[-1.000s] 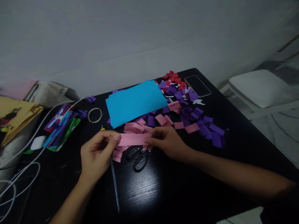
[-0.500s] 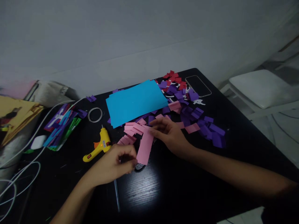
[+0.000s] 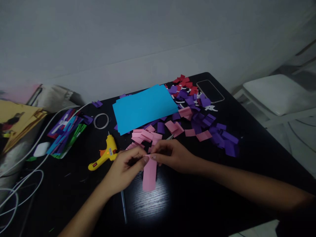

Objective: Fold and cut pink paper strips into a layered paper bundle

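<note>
A pink paper strip (image 3: 149, 176) hangs toward me, its top edge pinched in both hands. My left hand (image 3: 129, 168) grips the upper left corner between thumb and finger. At the upper right corner, my right hand (image 3: 171, 154) pinches the same strip, fingertips close to the left ones. Just beyond the hands lie folded pink paper pieces (image 3: 145, 135). The tip of a pair of scissors (image 3: 170, 137) pokes out behind my right hand; the rest of it is hidden. A pen-like stick (image 3: 123, 207) lies below my left hand.
A yellow glue gun (image 3: 110, 149) lies left of my hands, near a roll of tape (image 3: 101, 121). Blue sheets (image 3: 145, 107) sit behind. Purple pieces (image 3: 217, 135), red pieces (image 3: 189, 85) and a phone (image 3: 209, 91) are at right. White cables (image 3: 37, 154) run along the left.
Both hands have come together at the strip's top edge. My right hand moved nearer and down, my left slightly up. The strip now hangs lower, and the scissors' tip is uncovered.
</note>
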A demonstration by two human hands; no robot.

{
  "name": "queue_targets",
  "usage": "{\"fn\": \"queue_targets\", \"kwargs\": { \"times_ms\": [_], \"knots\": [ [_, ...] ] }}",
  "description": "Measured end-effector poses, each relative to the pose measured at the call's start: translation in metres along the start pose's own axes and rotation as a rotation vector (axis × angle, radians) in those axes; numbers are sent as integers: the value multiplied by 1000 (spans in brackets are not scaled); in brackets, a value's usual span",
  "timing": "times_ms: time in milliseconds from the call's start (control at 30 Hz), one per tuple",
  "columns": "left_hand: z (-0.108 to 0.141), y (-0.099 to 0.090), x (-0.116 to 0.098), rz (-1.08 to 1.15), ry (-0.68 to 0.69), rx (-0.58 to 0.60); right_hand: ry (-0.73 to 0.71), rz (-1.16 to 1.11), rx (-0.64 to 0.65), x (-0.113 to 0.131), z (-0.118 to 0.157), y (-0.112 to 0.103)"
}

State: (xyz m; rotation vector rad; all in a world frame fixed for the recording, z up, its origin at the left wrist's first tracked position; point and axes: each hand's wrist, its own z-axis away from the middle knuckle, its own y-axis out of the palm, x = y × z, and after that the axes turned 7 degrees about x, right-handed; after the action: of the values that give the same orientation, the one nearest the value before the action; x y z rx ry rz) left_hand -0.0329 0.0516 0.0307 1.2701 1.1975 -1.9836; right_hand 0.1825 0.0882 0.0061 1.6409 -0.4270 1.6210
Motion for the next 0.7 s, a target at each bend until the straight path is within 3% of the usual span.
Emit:
{"fn": "queue_targets", "kwargs": {
  "times_ms": [300,567,700],
  "knots": [
    [0,-3,-3,7,6,-20,-15,54,10,7,0,-3],
    [1,6,1,-12,-18,45,3,201,85,6,3,-1],
    [0,-1,-1,-31,22,-18,15,202,67,11,1,-6]
  ]
}}
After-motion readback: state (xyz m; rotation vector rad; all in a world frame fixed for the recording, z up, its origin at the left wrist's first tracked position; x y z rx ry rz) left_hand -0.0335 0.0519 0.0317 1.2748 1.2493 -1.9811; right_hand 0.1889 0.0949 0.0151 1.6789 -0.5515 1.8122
